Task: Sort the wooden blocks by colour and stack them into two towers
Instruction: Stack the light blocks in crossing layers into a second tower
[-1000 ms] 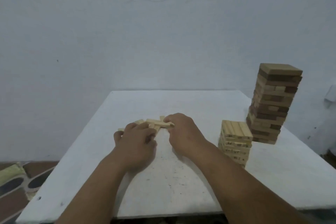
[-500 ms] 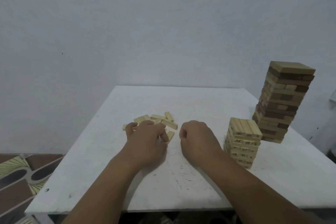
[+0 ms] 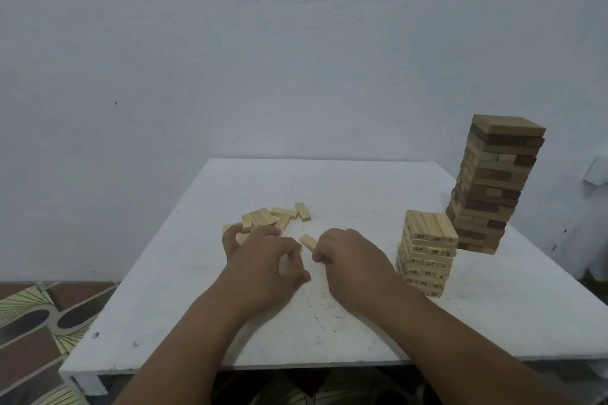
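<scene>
Pale blue-white plaster wall is seen behind a square white table (image 3: 329, 322), with patterned floor tiles (image 3: 29, 316) visible at the far left. On the table's left-centre, a loose scatter of pale wooden blocks (image 3: 273, 217) is laid flat, pointing various ways. Just in front of that scatter the left hand (image 3: 263, 260) is held low over the table, its fingers loosely curled and part-spread; one finger lies against a block at the pile's left edge, but no block is seen to be gripped by it. Between the two hands, one short pale wooden block (image 3: 308, 241) is found, its long axis running diagonally from far-left to near-right. Its near end is met by the fingertips of the right hand (image 3: 348, 256), whose fingers are curled inward; whether the block is actually pinched or only touched cannot be told. That block is judged the next to be lifted, the right hand being the nearer. To the right, close beside that hand, a short tower of pale numbered blocks (image 3: 427, 250) stands, and behind it, further right, a taller tower of mixed dark and light brown blocks (image 3: 493, 184).
</scene>
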`<state>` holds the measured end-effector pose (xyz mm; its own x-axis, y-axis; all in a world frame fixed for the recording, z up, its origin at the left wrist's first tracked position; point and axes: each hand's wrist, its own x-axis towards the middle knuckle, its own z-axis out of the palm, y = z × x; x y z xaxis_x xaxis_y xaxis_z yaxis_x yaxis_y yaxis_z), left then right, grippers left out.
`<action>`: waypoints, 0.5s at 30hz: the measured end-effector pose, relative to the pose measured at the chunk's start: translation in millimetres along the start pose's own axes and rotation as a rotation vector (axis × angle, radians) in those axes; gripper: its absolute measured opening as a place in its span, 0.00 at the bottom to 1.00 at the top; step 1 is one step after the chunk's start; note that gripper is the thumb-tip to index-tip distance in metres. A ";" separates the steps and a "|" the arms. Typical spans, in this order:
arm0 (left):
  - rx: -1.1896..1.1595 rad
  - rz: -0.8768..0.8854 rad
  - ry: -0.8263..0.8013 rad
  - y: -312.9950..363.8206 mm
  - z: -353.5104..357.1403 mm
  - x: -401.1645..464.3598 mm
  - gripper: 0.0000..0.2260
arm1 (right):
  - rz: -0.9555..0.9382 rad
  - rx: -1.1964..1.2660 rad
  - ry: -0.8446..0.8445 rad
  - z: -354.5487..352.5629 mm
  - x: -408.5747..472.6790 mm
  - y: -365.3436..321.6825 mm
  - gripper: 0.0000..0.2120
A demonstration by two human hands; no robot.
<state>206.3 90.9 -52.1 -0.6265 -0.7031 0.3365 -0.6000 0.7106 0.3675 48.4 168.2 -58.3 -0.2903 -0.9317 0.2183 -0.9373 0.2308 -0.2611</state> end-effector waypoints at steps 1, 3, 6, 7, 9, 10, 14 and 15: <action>-0.006 0.009 0.015 0.7 0.0 -2.2 0.12 | -0.009 0.007 0.013 -3.0 -10.7 -1.0 0.15; 0.002 0.029 0.030 3.4 0.1 -6.7 0.13 | -0.020 0.037 0.017 -11.9 -31.4 -2.7 0.14; -0.018 0.060 0.021 8.8 0.3 -14.5 0.15 | 0.006 0.106 -0.007 -28.3 -57.5 -7.5 0.13; -0.035 0.074 0.010 11.2 -0.2 -17.4 0.16 | 0.008 0.131 -0.013 -34.1 -63.6 -9.6 0.13; -0.055 0.111 -0.014 14.9 -0.9 -22.4 0.16 | 0.005 0.169 0.002 -43.2 -71.4 -12.4 0.11; -0.058 0.126 -0.027 16.7 -1.4 -24.0 0.16 | 0.008 0.184 0.022 -46.0 -72.9 -12.0 0.10; -0.028 0.135 -0.063 18.4 -5.2 -26.5 0.14 | 0.058 0.225 0.108 -47.3 -67.9 -8.6 0.05; -0.031 0.132 -0.079 18.0 -6.4 -26.4 0.13 | 0.080 0.230 0.103 -46.0 -65.4 -8.2 0.03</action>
<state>215.2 122.1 -48.9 -0.7366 -0.5984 0.3151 -0.4950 0.7946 0.3516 66.2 240.2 -27.1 -0.3909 -0.8769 0.2798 -0.8456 0.2221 -0.4854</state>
